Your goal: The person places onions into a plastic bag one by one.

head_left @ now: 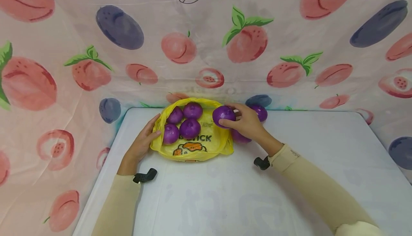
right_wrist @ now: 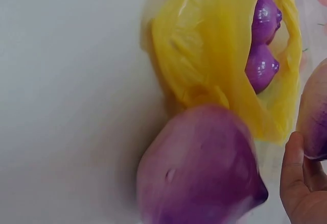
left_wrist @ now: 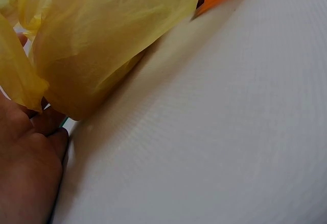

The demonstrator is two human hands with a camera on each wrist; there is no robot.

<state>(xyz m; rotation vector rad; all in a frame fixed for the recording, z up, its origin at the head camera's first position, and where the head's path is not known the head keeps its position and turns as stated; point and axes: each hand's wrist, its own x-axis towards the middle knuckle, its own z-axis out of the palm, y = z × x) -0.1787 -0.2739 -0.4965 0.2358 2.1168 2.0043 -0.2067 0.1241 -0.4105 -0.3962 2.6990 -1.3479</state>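
A loose onion (right_wrist: pixel 196 165) lay nearest the right wrist camera, beside the yellow bag (head_left: pixel 214 146). The right hand (head_left: pixel 246 121) pinched a second onion (head_left: pixel 223 116) above the bag's right side; the left hand (head_left: pixel 141 141) pinched the left rim. Glossy, probably firm and slippery, each onion was best gripped around its girth.

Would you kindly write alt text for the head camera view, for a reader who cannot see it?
A person's right hand holds a purple onion at the right edge of an open yellow bag with four onions inside; the left hand grips its left edge. Two more onions lie to the bag's right on a white table.
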